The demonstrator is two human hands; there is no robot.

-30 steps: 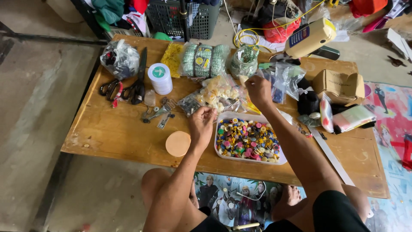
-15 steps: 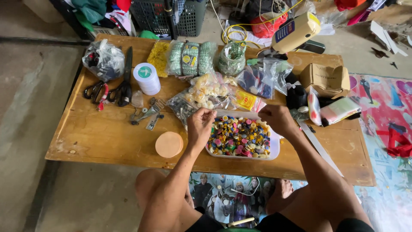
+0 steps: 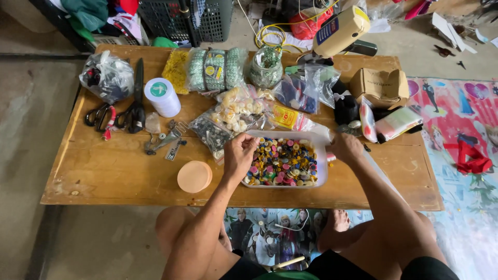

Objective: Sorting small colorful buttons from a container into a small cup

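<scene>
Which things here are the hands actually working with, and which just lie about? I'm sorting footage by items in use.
In use:
left hand
right hand
white tray
coloured buttons

Lying about:
scissors
white roll
round lid
cardboard box
glass jar

My left hand (image 3: 239,155) hides the tray's (image 3: 322,165) near corner; I can't tell whether my right hand (image 3: 346,148) grips anything.
</scene>
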